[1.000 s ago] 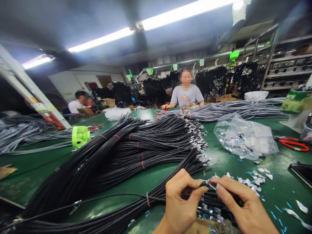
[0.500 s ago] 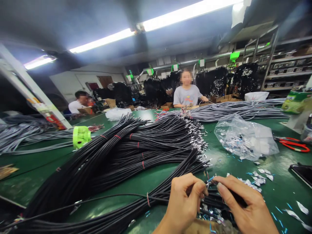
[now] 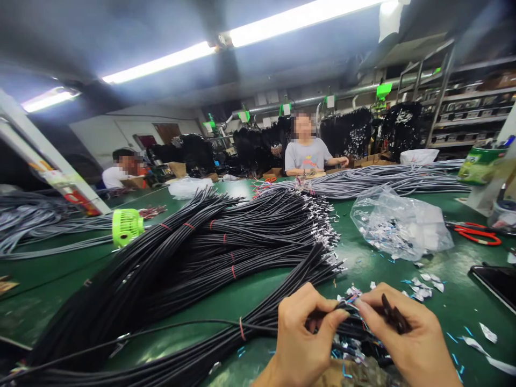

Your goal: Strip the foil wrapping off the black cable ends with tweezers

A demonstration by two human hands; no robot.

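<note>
Matt black rubbery cables (image 3: 209,252) lie on a smooth green tabletop (image 3: 258,290).

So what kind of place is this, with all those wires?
Probably a cable assembly workshop: bundled black cables heaped on a long green worktable, grey cable bundles beyond, and seated co-workers opposite.

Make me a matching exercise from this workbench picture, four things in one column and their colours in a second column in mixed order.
Things:
1. small fan
2. scissors
3. cable bundle spread in front of the hands
4. plastic bag

Colours:
A. clear
B. black
C. bright green
D. red handles

Pairs: 1-C, 2-D, 3-B, 4-A
</note>
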